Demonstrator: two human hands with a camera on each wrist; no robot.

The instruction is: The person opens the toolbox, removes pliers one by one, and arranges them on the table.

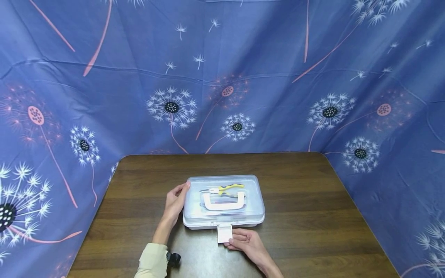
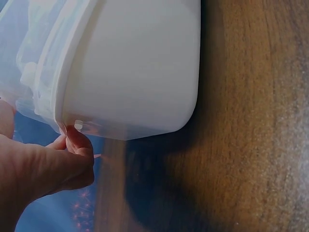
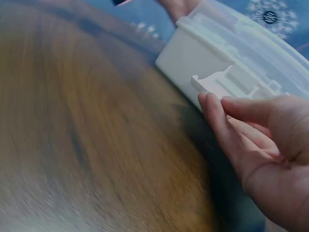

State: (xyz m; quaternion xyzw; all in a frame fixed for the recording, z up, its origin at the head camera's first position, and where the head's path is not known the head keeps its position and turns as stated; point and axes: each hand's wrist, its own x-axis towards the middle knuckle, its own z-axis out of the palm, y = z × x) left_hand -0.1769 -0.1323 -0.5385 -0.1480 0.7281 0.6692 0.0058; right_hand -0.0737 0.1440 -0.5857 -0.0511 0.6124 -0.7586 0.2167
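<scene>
A plastic toolbox (image 1: 194, 200) with a clear lid, a white base and a white carry handle (image 1: 224, 206) sits on the table. Through the lid, pliers (image 1: 231, 187) with yellow and black grips show. My left hand (image 1: 175, 202) holds the box's left end; in the left wrist view its fingers curl at the rim beneath the lid edge. The white front latch (image 1: 225, 234) is flipped outward from the box. My right hand (image 1: 248, 245) pinches the latch's edge between thumb and fingers, plainest in the right wrist view. Other contents under the lid are too blurred to name.
The brown wooden table (image 1: 313, 216) extends around the box on every side. A blue curtain (image 1: 271, 77) with dandelion prints hangs behind the table and along its sides. A black device (image 1: 174, 258) is strapped at the left wrist.
</scene>
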